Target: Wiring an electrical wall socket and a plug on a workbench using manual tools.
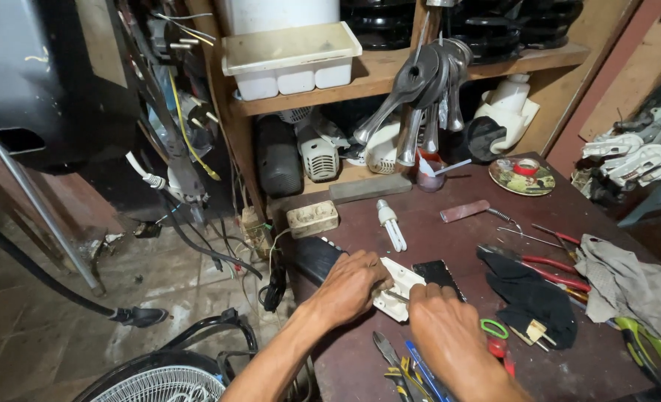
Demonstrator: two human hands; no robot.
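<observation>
Working position: socket (399, 286) lies flat on table (449, 246), between both hands.
Left hand (349, 286): clamped on socket, steadying it.
Right hand (446, 324): closed around thin tool (397, 295), tip at socket.

My left hand (351, 286) and right hand (442, 327) grip a white socket plate (399, 286) near the desk's (457, 246) front edge.

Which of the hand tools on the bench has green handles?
The pliers at the bench's far right edge, beside the grey rag. The other pliers, nearer the middle, have red handles.
</observation>
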